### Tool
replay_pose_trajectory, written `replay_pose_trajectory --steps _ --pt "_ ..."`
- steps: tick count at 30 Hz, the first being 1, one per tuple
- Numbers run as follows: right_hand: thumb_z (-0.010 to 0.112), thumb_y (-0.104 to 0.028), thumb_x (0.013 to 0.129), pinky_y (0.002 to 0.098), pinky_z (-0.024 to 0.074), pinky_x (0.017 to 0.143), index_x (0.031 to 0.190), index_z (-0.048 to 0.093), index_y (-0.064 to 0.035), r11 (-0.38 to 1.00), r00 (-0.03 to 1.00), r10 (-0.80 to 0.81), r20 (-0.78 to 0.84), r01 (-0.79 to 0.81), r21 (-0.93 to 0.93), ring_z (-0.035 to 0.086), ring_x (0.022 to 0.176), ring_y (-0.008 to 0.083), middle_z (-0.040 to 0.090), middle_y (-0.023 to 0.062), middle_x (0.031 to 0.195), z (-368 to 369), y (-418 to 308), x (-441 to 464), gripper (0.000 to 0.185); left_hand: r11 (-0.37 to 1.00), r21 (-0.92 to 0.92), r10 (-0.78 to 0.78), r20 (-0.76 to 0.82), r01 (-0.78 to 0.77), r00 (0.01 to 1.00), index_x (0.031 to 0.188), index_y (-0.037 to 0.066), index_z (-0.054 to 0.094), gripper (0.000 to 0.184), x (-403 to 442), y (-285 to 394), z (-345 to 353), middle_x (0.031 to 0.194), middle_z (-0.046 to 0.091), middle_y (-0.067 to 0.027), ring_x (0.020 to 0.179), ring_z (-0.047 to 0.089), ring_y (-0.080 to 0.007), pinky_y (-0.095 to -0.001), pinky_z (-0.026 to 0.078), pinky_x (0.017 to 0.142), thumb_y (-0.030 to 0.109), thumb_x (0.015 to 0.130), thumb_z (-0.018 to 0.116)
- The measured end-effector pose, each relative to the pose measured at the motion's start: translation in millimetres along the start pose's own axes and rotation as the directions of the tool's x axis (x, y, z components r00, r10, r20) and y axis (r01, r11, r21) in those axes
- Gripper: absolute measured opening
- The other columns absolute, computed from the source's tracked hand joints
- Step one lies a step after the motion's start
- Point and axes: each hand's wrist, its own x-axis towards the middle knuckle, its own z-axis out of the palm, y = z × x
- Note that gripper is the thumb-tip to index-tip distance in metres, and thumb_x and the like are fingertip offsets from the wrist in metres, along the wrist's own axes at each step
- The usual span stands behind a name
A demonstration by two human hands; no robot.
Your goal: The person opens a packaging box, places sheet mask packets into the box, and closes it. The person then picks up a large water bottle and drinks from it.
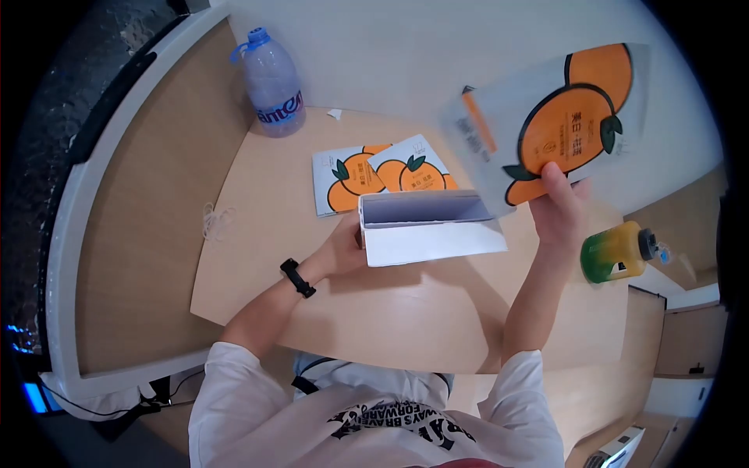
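A white open box (433,243) stands over the wooden table with its flap folded toward me and its inside visible. My left hand (343,246) grips the box at its left end, and the fingertips are partly hidden behind it. Raised at the right, my right hand (560,204) pinches the lower edge of a flat white packet with orange fruit drawings (566,125). Behind the box, two similar packets lie on the table, one at the left (349,178) and one overlapping it at the right (412,165).
A large clear bottle with a blue cap (273,86) stands at the back left. A yellow-green bottle (616,251) is at the right. Pale bands or strings (218,222) lie on the table's left edge (226,187). A curved partition (140,195) rises at the left.
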Motion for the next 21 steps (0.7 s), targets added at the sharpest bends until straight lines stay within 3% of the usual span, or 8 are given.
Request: replay_pose_trajectory --steps 2,5,9,12,16,18,21 --pt "0.073 -0.002 0.078 0.0301 0.0504 0.086 0.123 0.050 0.0050 0.989 0.999 -0.009 0.043 0.015 -0.149 0.061 0.099 0.0185 0.062 0.0129 0.112 5 -1 -5 0.052 1.000 -0.001 -0.029 0.015 0.029 0.999 0.118 0.004 0.055 0.042 0 -1 -2 0.095 0.054 0.0011 0.073 0.046 -0.0055 -0.0205 0.040 0.063 0.010 0.081 0.073" --pt "0.074 -0.002 0.077 0.0296 0.0515 0.083 0.119 0.053 0.0051 0.952 0.977 0.173 0.121 -0.135 -0.276 0.062 0.096 0.0186 0.064 0.0127 0.109 15 -8 -6 0.048 0.999 -0.026 -0.021 0.005 0.021 1.000 0.117 0.004 0.055 0.042 1 0 -1 0.094 0.053 0.0012 0.072 0.044 -0.0056 -0.0202 0.039 0.061 0.009 0.080 0.073" --pt "0.077 -0.008 0.078 0.0277 0.0516 0.078 0.117 0.057 0.0031 0.897 0.928 0.255 0.272 -0.122 -0.424 0.062 0.091 0.0155 0.065 0.0092 0.104 10 -3 -1 0.046 0.997 -0.072 -0.034 0.011 0.034 0.999 0.117 0.004 0.056 0.041 0 -7 -2 0.096 0.054 0.0002 0.072 0.044 -0.0060 -0.0206 0.038 0.060 0.008 0.080 0.073" --pt "0.078 -0.009 0.077 0.0263 0.0501 0.074 0.115 0.058 0.0019 0.890 0.917 0.257 0.305 -0.101 -0.445 0.061 0.089 0.0132 0.066 0.0068 0.102 6 -1 -2 0.044 0.998 -0.062 -0.006 0.017 0.007 1.000 0.116 0.003 0.057 0.041 0 0 -3 0.099 0.055 -0.0013 0.073 0.044 -0.0063 -0.0210 0.038 0.060 0.008 0.079 0.073" --pt "0.079 -0.009 0.078 0.0252 0.0485 0.073 0.111 0.060 0.0012 0.979 0.955 0.034 0.296 0.029 -0.204 0.059 0.088 0.0116 0.065 0.0046 0.100 -17 12 -3 0.039 0.996 -0.049 0.070 0.031 -0.068 0.997 0.117 0.003 0.057 0.042 5 20 -2 0.104 0.057 -0.0044 0.076 0.047 -0.0083 -0.0221 0.039 0.062 0.008 0.078 0.074" --pt "0.079 -0.009 0.078 0.0251 0.0483 0.073 0.110 0.060 0.0009 0.965 0.959 0.024 0.281 0.051 -0.258 0.059 0.088 0.0113 0.065 0.0040 0.099 -17 8 0 0.039 0.993 0.023 0.117 0.050 -0.118 0.992 0.118 0.003 0.056 0.044 5 13 -3 0.107 0.058 -0.0061 0.078 0.049 -0.0103 -0.0232 0.040 0.065 0.008 0.078 0.074" --pt "0.079 -0.009 0.077 0.0245 0.0481 0.073 0.109 0.060 0.0007 0.933 0.982 0.052 0.180 0.016 -0.359 0.059 0.087 0.0110 0.065 0.0038 0.097 -3 3 2 0.037 0.998 0.042 0.051 0.051 -0.053 0.997 0.120 0.004 0.054 0.047 -1 0 -5 0.109 0.058 -0.0077 0.086 0.054 -0.0145 -0.0268 0.045 0.075 0.008 0.078 0.074"
